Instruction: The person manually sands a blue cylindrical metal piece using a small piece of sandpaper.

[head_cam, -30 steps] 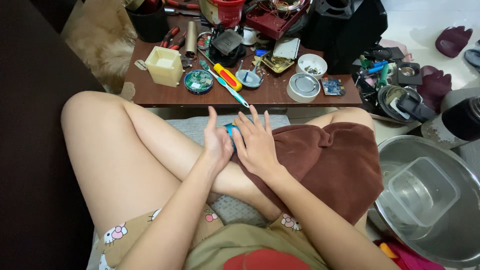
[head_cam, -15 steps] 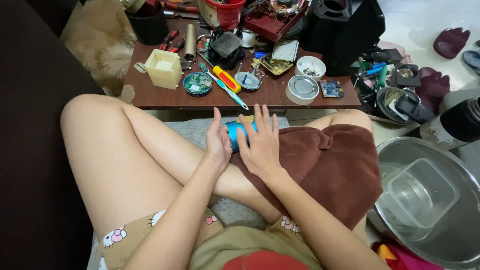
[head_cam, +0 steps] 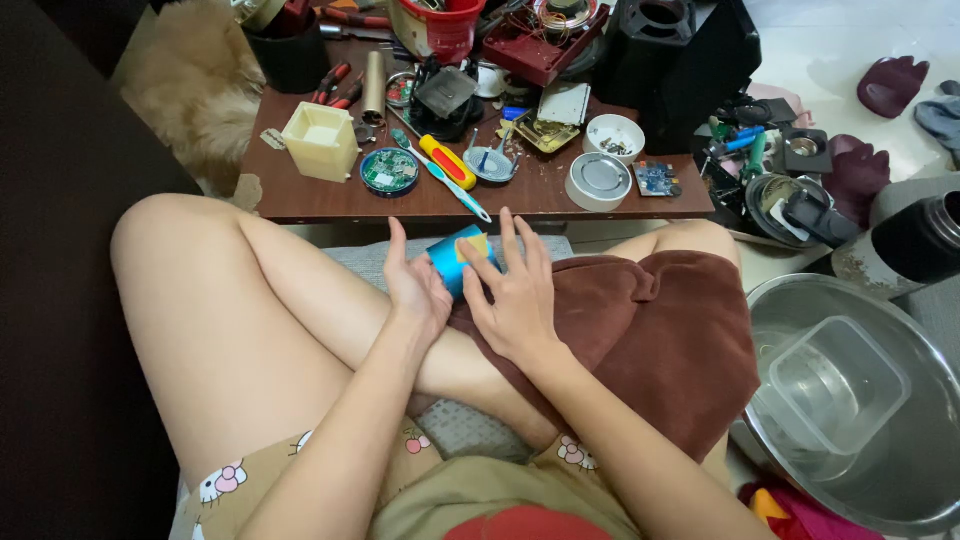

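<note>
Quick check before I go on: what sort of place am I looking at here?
Probably a home floor workspace for small electronics repair: a low wooden table strewn with a round circuit board and a screwdriver, beside a steel basin.

Most of the blue cylinder (head_cam: 458,262) is hidden: the left hand (head_cam: 415,290) covers its near side and the right hand (head_cam: 515,295) covers the side toward the brown towel (head_cam: 650,340), so how the fingers grip it cannot be told. Beyond the cylinder, the far part of the surface (head_cam: 400,200) runs out of the top edge, cutting off the red bucket (head_cam: 440,25) and the dark cup (head_cam: 290,55). Right of the cylinder, the metal bowl (head_cam: 900,420) is cut by the right and bottom edges. The parts in the small white bowl (head_cam: 613,137) are too small to tell.
</note>
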